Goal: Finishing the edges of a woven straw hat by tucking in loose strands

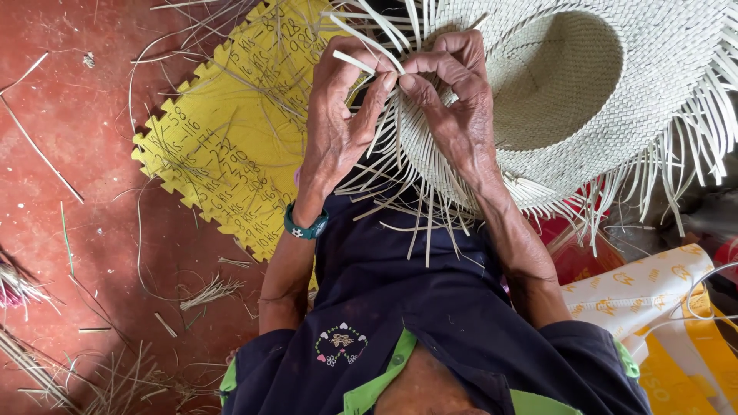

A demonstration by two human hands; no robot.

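Nearest to us is our own dark blue shirt [430, 307] with its green collar edge and a small embroidered flower patch, filling the lower part of the view under both forearms.

Beyond and to the right of our hands sits the big woven straw hat [584, 84], pale cream, crown hollow turned up toward us, with loose unwoven strips hanging as a fringe all around its brim. The brim edge lies directly under our fingers and partly on our lap.

Left of the hands, on the red floor [69, 177], lies a yellow foam mat [223, 131] with a toothed edge and handwriting on it; thin straw pieces are scattered over it and over the floor. Right of our right forearm we see a white and yellow woven sack [661, 300].

Our left hand [338, 115], with a green wristband [306, 224] on its wrist, has the grip pressed together, pinching a pale straw strip [361, 63] at the brim edge. Our right hand [453, 100] meets it fingertip to fingertip, its grip also closed on strips of the same brim, thumb touching the weave.
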